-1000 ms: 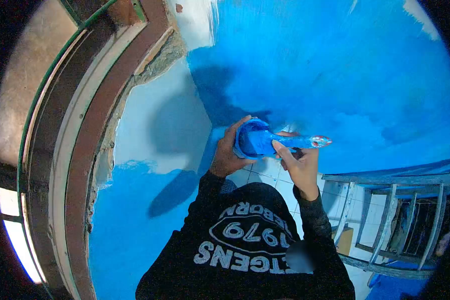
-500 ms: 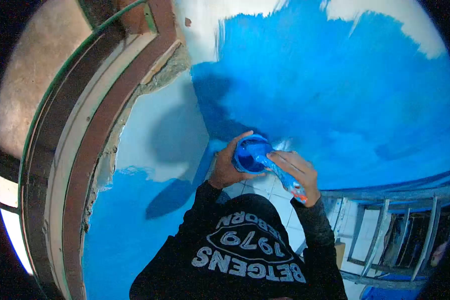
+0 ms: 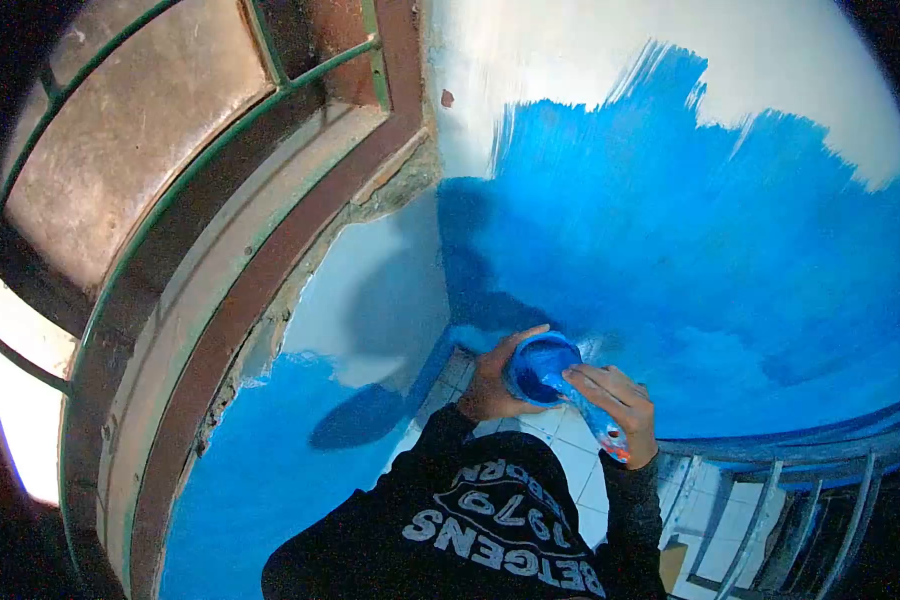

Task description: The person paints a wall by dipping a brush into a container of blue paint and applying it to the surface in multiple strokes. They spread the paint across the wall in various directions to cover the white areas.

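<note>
My left hand (image 3: 489,382) is wrapped around the side of a small tub of blue paint (image 3: 519,374), its mouth facing up toward me. In my right hand (image 3: 620,402) is a paintbrush (image 3: 598,420), its handle smeared with blue, white and orange-red. The brush head dips inside the tub, so its bristles are partly hidden by the rim and the paint. Both hands are close together in front of my chest. Behind them is a wall (image 3: 650,250) coated partly in blue, with a ragged brushed edge below a white area.
To the left runs a window frame (image 3: 220,290) with green bars and rough broken plaster along its edge. A wall section (image 3: 260,450) below it is half blue. At lower right stands a paint-marked ladder-like rack (image 3: 760,520) on white floor tiles (image 3: 580,440).
The view has tilted upward, so hands, tub and walls appear lower and slightly further right. More of the window and white wall shows. The brush stays in the tub.
</note>
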### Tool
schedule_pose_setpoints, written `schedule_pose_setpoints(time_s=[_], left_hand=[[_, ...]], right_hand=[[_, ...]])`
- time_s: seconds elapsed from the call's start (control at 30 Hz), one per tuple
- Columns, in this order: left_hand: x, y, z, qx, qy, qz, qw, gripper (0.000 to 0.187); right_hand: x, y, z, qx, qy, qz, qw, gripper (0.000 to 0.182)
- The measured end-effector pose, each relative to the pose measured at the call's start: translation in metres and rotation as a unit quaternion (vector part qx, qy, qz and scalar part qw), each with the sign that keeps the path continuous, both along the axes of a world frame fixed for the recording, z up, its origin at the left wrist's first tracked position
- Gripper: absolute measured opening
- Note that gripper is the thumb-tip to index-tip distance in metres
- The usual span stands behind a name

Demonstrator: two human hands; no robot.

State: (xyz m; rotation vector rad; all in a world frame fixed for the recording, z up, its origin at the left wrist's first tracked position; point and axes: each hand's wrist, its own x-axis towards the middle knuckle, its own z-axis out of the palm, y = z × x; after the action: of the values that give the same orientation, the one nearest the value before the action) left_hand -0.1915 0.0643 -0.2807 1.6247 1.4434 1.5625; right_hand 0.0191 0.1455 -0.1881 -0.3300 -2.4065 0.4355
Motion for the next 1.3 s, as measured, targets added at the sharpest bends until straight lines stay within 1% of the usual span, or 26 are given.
schedule_pose_setpoints(time_s=[0.03, 0.1, 0.13, 0.17, 0.23, 0.27, 0.33, 0.47, 0.57, 0.67, 0.73, 0.77, 0.83, 0.87, 0.9, 0.93, 0.97, 1.0, 1.03, 1.07, 1.1, 1.13, 1.17, 1.2, 1.23, 1.3], left_hand=[[0.003, -0.002, 0.004, -0.006, -0.007, -0.001, 1.000, 0.105], [0.004, 0.000, 0.003, -0.012, 0.007, -0.001, 1.000, 0.105], [0.006, -0.001, 0.002, -0.020, 0.017, -0.003, 1.000, 0.105], [0.005, -0.002, 0.002, -0.020, 0.016, -0.002, 1.000, 0.105], [0.000, -0.004, 0.002, -0.055, 0.001, -0.006, 0.998, 0.107], [-0.001, -0.004, -0.002, -0.054, 0.002, -0.005, 0.999, 0.107], [-0.001, -0.002, -0.009, -0.021, -0.034, -0.027, 0.999, 0.106], [0.002, -0.007, -0.011, -0.011, -0.001, -0.026, 1.000, 0.106], [0.004, -0.007, -0.009, -0.008, 0.024, -0.013, 1.000, 0.106], [0.006, -0.010, -0.018, -0.028, -0.011, -0.003, 1.000, 0.107], [0.001, -0.010, -0.022, -0.059, 0.042, 0.037, 0.997, 0.107], [-0.001, -0.010, -0.024, -0.054, 0.039, 0.039, 0.997, 0.107], [-0.004, -0.014, -0.028, 0.004, -0.001, 0.068, 0.998, 0.109], [-0.006, -0.015, -0.035, 0.006, -0.004, 0.068, 0.998, 0.109], [-0.010, -0.015, -0.044, -0.009, -0.031, 0.079, 0.996, 0.109], [-0.011, -0.018, -0.049, -0.027, -0.059, 0.087, 0.994, 0.109], [-0.011, -0.022, -0.054, -0.032, -0.063, 0.082, 0.994, 0.109], [-0.013, -0.021, -0.056, -0.037, -0.042, 0.102, 0.993, 0.109], [-0.014, -0.019, -0.052, -0.042, -0.021, 0.122, 0.991, 0.108], [-0.014, -0.019, -0.048, -0.049, -0.066, 0.102, 0.991, 0.109], [-0.014, -0.019, -0.045, -0.059, -0.069, 0.097, 0.991, 0.109], [-0.016, -0.018, -0.043, -0.036, -0.062, 0.092, 0.993, 0.110], [-0.018, -0.017, -0.041, -0.012, -0.055, 0.088, 0.995, 0.110], [-0.021, -0.015, -0.043, -0.014, -0.065, 0.076, 0.995, 0.111], [-0.022, -0.014, -0.034, -0.019, -0.065, 0.077, 0.995, 0.111], [-0.023, -0.015, -0.016, 0.007, -0.036, 0.090, 0.995, 0.111]], right_hand=[[0.002, -0.003, 0.001, -0.001, 0.001, 0.002, 1.000, 0.052], [0.004, -0.008, 0.004, -0.015, 0.019, -0.030, 0.999, 0.054], [0.003, -0.009, 0.005, -0.024, 0.050, -0.019, 0.998, 0.053], [0.005, -0.010, 0.007, -0.024, 0.050, -0.017, 0.998, 0.053], [0.012, -0.011, 0.009, -0.053, 0.053, -0.031, 0.997, 0.040], [0.014, -0.011, 0.006, -0.053, 0.054, -0.030, 0.997, 0.040], [0.015, -0.009, 0.002, -0.099, 0.009, -0.029, 0.995, 0.043], [0.007, -0.008, 0.004, -0.108, -0.028, 0.001, 0.994, 0.042], [0.004, -0.001, 0.003, -0.077, -0.007, -0.005, 0.997, 0.040], [0.002, -0.005, 0.010, -0.050, 0.016, -0.012, 0.999, 0.039], [0.009, -0.008, 0.025, -0.028, 0.066, -0.010, 0.997, 0.033], [0.014, -0.005, 0.031, -0.023, 0.063, -0.008, 0.998, 0.033], [0.028, 0.000, 0.040, 0.038, 0.115, -0.037, 0.992, 0.034], [0.023, -0.001, 0.043, 0.029, 0.182, -0.071, 0.980, 0.032], [0.019, -0.001, 0.042, 0.032, 0.180, -0.071, 0.981, 0.032], [0.015, -0.002, 0.038, -0.135, 0.289, -0.113, 0.941, 0.030], [0.011, -0.008, 0.036, -0.296, 0.386, -0.156, 0.859, 0.028], [-0.006, -0.012, 0.048, -0.363, 0.432, -0.211, 0.798, 0.022], [-0.009, -0.004, 0.045, -0.363, 0.429, -0.220, 0.797, 0.022], [-0.010, 0.003, 0.035, -0.401, 0.445, -0.212, 0.772, 0.023], [-0.011, 0.007, 0.025, -0.438, 0.463, -0.201, 0.744, 0.027], [-0.015, 0.007, 0.020, -0.442, 0.461, -0.207, 0.741, 0.027], [-0.020, 0.005, 0.017, -0.463, 0.437, -0.208, 0.743, 0.032], [-0.025, 0.003, 0.013, -0.484, 0.413, -0.207, 0.743, 0.038], [-0.027, 0.001, 0.007, -0.488, 0.411, -0.208, 0.741, 0.038], [-0.032, -0.004, -0.004, -0.527, 0.406, -0.202, 0.719, 0.040]])
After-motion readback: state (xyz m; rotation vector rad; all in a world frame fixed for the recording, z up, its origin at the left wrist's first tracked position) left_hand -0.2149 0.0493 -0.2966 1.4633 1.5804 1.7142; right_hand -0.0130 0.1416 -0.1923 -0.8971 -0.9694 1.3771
